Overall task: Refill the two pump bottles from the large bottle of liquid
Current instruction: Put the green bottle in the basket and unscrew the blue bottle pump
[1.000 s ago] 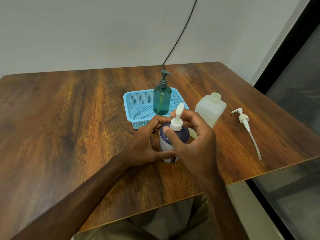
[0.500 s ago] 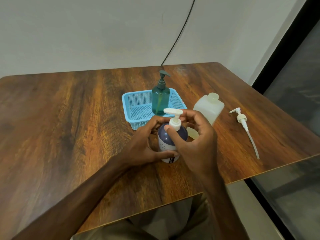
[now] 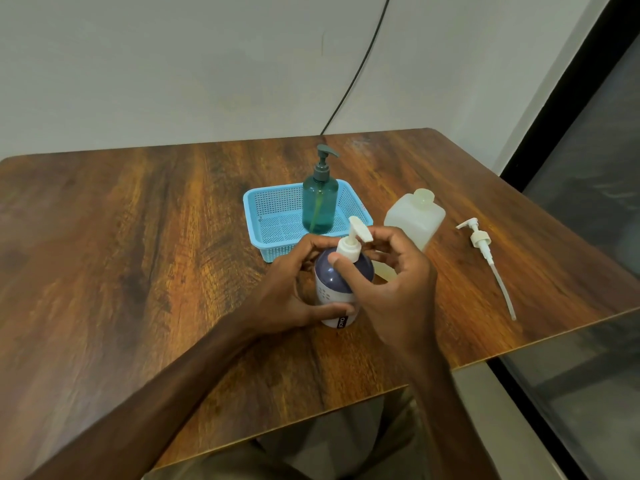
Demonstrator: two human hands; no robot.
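A dark purple pump bottle [image 3: 332,275] with a white label stands on the wooden table [image 3: 138,254] in front of me. My left hand [image 3: 287,292] grips its body from the left. My right hand [image 3: 391,285] pinches the white pump collar [image 3: 349,249] on its neck, thumb in front, fingers behind. A teal pump bottle [image 3: 320,202] stands upright in a light blue basket [image 3: 273,216]. The large translucent bottle [image 3: 414,216] stands just right of the basket, its neck showing no pump.
A loose white pump with a long dip tube [image 3: 488,258] lies on the table to the right, near the table's right edge. A black cable [image 3: 356,74] runs down the wall behind. The table's front edge is close to my body.
The white pump head on the purple bottle has turned: its spout pointed left half a second ago and now points away and to the right. Both hands stay on the bottle.
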